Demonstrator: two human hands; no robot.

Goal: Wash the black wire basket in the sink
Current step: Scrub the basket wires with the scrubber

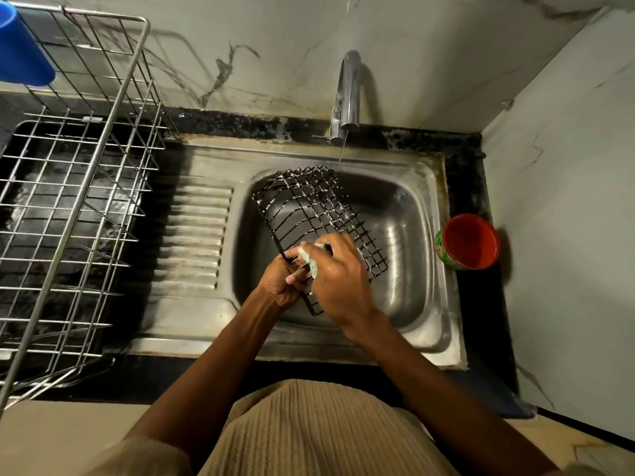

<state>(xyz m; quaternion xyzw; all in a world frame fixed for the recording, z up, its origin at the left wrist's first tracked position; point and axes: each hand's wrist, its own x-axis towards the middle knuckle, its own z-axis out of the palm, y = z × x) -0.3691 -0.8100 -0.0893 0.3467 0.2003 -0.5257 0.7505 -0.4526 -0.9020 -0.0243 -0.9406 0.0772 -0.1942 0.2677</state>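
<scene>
Head view: looking straight down at a stainless steel sink (417, 304) set into a dark countertop (474, 173), with pale marble-patterned wall behind and to the right.
Basket: a black wire basket (319, 214) of square mesh is tilted inside the sink bowl, its far corner up near the back rim under the tap, its near edge raised toward the front rim.
Left hand: the left hand (280, 281) grips the basket's near edge, fingers curled round the wire.
Right hand: the right hand (335, 274) holds a small pale green scrubbing pad (311, 259), fingers closed over it, pressing it on the wire at the near edge just beside the left hand.
Tap: a chrome curved tap (347, 94) at the back rim lets a thin stream of water fall by the basket's far corner.
Suds: white flecks, seemingly foam, cling to much of the mesh.
Draining board: the ribbed steel draining board (196, 235) lies left of the bowl.
Rack: a silver wire dish rack (75, 201) stands at the countertop's left end, with a blue plastic cup (20, 49) at its far left corner.
Cup: a cup with a red inside and green outside (469, 242) sits on the countertop's right edge, just beside the sink.
Progress: scrubbing looks well under way, judging from the foam; rinsing the soap off and lifting the basket out appear still to be done.
</scene>
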